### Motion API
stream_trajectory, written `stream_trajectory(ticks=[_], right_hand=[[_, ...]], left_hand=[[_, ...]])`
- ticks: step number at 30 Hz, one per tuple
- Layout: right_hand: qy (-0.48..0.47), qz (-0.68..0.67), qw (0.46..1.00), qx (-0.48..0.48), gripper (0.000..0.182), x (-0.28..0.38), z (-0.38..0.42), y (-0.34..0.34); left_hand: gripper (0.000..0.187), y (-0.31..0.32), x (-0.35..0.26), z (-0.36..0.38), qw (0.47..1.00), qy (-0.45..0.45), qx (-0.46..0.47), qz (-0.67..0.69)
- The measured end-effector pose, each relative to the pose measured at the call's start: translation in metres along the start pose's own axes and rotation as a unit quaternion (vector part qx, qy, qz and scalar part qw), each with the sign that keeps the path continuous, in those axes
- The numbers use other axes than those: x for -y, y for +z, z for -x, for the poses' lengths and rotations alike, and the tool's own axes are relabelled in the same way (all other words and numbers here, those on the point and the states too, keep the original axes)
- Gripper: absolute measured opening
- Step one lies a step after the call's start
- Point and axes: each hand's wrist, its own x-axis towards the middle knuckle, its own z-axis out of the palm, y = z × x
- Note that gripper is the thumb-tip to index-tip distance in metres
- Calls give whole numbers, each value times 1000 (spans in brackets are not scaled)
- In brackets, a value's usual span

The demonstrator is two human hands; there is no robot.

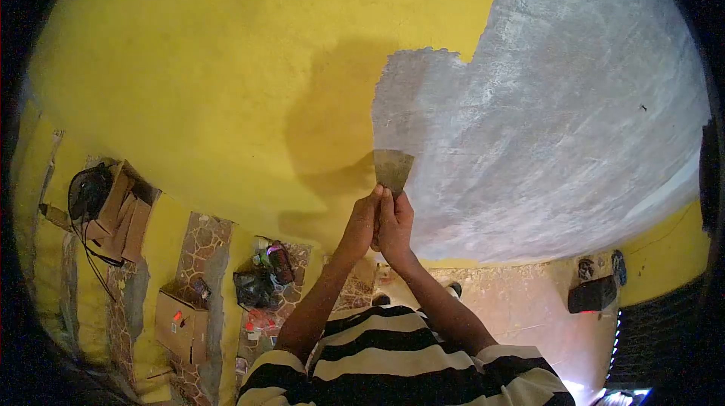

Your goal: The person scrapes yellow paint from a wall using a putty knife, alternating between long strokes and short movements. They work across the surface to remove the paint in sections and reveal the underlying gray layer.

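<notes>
Both my hands come together in front of me on one scraper (394,169), its flat, widening blade pointing up toward the wall. My left hand (365,217) is closed around the handle from the left, thumb up near the blade. From the right, my right hand (394,226) wraps the same handle, which the fingers mostly hide. The blade overlaps the border between the yellow paint (204,89) and the bare grey patch (559,119) of the wall. That border runs up in a ragged, stepped line.
On the left, tiled steps hold a cardboard box (181,327), another carton (124,213) with a black bag (91,191), and dark plastic bags (257,287). A dark box (592,295) and shoes (619,266) stand on the floor at right, near a dark shutter (664,338).
</notes>
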Motion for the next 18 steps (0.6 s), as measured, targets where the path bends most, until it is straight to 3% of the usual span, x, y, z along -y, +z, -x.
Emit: stream_trajectory(ticks=[2,15,18], right_hand=[[15,12,1000,-10,27,10,1,1],[27,31,999,13,27,23,-5,3],[19,-22,999,28,25,30,-9,7]], left_hand=[[49,-12,1,-4,992,-103,76,-11],[50,-13,-36,-4,988,-102,104,-59],[49,-12,-29,-11,991,-90,91,-44]])
